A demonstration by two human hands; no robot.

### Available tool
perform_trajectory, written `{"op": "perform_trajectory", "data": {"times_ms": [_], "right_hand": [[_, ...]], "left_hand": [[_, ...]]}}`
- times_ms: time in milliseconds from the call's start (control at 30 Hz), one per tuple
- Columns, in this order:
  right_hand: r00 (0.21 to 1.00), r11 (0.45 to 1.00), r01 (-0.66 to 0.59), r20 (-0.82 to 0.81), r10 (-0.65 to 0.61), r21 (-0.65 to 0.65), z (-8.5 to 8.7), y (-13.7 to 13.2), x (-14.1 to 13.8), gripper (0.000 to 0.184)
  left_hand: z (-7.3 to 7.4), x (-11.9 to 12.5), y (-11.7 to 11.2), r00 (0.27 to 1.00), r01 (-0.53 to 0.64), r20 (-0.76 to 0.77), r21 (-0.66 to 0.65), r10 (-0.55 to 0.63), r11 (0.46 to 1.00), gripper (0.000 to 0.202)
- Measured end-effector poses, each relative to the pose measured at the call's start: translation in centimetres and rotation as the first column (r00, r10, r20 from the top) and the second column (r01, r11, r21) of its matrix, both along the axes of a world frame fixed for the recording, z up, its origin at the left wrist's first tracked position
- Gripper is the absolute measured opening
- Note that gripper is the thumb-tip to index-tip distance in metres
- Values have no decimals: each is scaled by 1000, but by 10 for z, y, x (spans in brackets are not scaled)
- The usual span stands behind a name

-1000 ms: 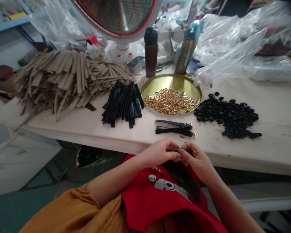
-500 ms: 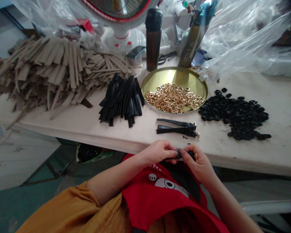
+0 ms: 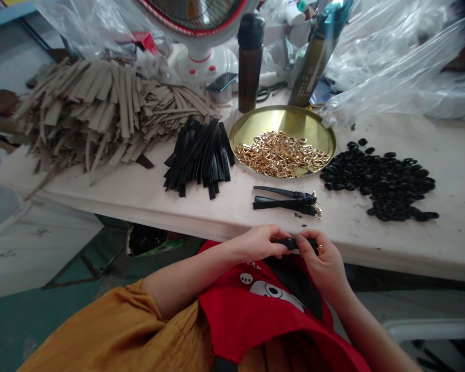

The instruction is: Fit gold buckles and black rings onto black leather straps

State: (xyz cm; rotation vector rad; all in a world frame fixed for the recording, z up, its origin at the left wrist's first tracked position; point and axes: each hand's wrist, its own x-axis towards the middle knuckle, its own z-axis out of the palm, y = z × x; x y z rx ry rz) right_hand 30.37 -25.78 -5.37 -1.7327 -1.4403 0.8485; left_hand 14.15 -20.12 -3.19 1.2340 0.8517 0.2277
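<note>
Below and right of the frame's centre, the left hand and right hand pinch a black strap; keeping the gold buckle end steady while the left eases along should prevent twisting.

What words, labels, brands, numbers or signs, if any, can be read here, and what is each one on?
None can be read with certainty.
White lettering on the red cloth apron, above the printed cartoon face: too blurred and distorted to read.
Small pale marks on the tilted olive-brown container with a blue-green top: possibly print, too small and blurred to read.
</note>
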Motion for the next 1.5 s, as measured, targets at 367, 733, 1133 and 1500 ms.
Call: {"op": "perform_trajectory", "data": {"times_ms": [367, 733, 1133, 1500], "right_hand": [[995, 999, 4, 96, -8, 44, 2, -8, -3, 22], [959, 963, -179, -256, 124, -203, 3, -6, 10, 23], [957, 949, -284, -95, 273, -139, -3, -1, 14, 15], [935, 928, -306, -250, 251, -212, -1, -1, 13, 16]], "left_hand": [[6, -1, -3, 955, 207, -257, 211, -150, 955, 25], [14, -8, -2, 920, 335, -330, 383, -211, 861, 33], [9, -7, 1, 902, 356, -399, 470, -166, 807, 35], [10, -11, 2, 893, 413, -358, 406, -273, 815, 25]]}}
